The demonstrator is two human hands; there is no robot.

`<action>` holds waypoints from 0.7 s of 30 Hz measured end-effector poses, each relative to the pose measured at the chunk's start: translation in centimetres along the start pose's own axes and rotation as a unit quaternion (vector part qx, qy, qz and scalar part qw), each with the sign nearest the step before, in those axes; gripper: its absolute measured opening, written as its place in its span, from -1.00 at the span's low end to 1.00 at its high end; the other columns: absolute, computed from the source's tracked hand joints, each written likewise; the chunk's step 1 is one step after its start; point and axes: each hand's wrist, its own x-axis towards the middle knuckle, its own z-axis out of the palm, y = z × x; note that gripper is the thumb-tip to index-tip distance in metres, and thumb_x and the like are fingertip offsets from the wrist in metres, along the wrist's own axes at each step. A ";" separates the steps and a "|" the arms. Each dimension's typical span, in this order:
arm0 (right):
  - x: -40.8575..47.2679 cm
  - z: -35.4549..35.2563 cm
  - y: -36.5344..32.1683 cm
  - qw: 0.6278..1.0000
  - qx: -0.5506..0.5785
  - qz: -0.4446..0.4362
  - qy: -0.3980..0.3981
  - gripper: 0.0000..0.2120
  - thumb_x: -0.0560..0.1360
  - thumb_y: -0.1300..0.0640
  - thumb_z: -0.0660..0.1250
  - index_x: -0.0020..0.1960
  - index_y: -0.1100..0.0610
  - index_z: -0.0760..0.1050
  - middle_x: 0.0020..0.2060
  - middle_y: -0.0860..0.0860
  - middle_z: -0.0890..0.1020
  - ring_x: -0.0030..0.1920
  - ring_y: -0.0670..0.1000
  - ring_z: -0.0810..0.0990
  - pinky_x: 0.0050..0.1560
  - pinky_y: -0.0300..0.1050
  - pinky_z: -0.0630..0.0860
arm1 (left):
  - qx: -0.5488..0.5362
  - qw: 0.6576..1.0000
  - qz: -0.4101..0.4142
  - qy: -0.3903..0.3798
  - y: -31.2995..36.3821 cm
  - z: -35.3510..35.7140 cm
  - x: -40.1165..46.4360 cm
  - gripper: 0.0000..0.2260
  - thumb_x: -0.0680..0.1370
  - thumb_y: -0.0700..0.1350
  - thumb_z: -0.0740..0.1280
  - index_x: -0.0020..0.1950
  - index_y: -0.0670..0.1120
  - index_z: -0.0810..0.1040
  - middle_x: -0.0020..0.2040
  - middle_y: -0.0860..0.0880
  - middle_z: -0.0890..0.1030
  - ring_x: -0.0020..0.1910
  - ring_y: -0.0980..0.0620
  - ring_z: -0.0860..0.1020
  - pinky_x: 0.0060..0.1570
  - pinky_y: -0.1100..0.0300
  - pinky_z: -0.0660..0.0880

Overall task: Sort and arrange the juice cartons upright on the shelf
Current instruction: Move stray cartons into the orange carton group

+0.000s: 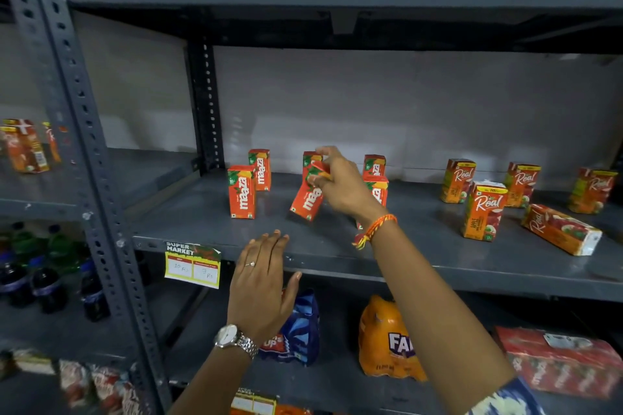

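Right-hand fingers (322,158) pinched narrow on the top of a tilted Maaza carton (307,196), lower corner on the grey shelf (337,246), top leaning toward 1 o'clock. Right hand (340,184) reaching in from 5 o'clock, orange thread band (376,229) at the wrist. Just behind the held carton, at 12 o'clock, another Maaza carton (309,158) upright and partly hidden by the hand. At 9 o'clock, well apart, front-left Maaza carton (241,191) upright, with a back-left Maaza carton (260,169) upright just behind it at 1 o'clock. At 3 o'clock of the hand, two more Maaza cartons (375,175) upright, one behind the other, partly hidden by the wrist.

Left hand (263,283) flat and spread wide, holding nothing, hovering before the shelf's front edge at 6 o'clock of the tilted carton; ring on one finger, metal watch (236,340) at the wrist.

Farther toward 3 o'clock, four Real cartons (483,209) upright in a loose group, and one fallen Real carton (561,229) lying on its side at the right end. Yellow price tag (193,264) on the shelf edge at 9 o'clock of the left hand. Below, a blue pack (303,330) and an orange Fanta pack (387,340).
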 end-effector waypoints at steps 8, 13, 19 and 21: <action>1.5 1.4 -0.6 0.994 -0.061 -0.048 -0.079 -0.56 0.56 0.20 0.32 0.41 0.10 0.35 0.35 0.13 0.47 0.33 0.12 0.50 0.21 -0.04 0.53 | 0.005 1.000 0.005 -0.004 -0.1 -0.1 -0.1 -0.47 0.56 0.12 0.21 0.47 -0.10 0.35 0.45 -0.07 0.43 0.43 -0.07 0.37 0.52 0.03 0.10; 1.1 2.0 0.2 0.996 -0.017 -0.049 -0.067 -0.59 0.56 0.19 0.31 0.40 0.11 0.37 0.33 0.10 0.49 0.31 0.10 0.51 0.25 -0.02 0.53 | 0.000 1.000 0.000 -0.009 0.0 -0.1 -0.1 -0.47 0.57 0.14 0.18 0.48 -0.09 0.35 0.45 -0.05 0.43 0.44 -0.05 0.36 0.53 0.06 0.06; -0.1 1.3 0.4 0.996 -0.030 -0.069 -0.057 -0.45 0.53 0.14 0.37 0.46 0.10 0.27 0.41 0.09 0.43 0.39 0.11 0.44 0.36 0.08 0.47 | -0.003 1.000 -0.013 -0.006 0.5 0.0 -0.2 -0.46 0.57 0.18 0.18 0.46 -0.09 0.36 0.44 -0.07 0.44 0.43 -0.06 0.37 0.52 0.05 0.07; -1.1 0.0 0.6 0.995 -0.022 -0.094 -0.023 -0.45 0.52 0.12 0.38 0.46 0.08 0.29 0.41 0.06 0.43 0.41 0.06 0.41 0.39 0.06 0.44 | 0.004 1.000 -0.026 0.001 0.8 0.1 -0.2 -0.44 0.56 0.19 0.18 0.45 -0.11 0.38 0.43 -0.09 0.46 0.43 -0.09 0.38 0.51 0.03 0.10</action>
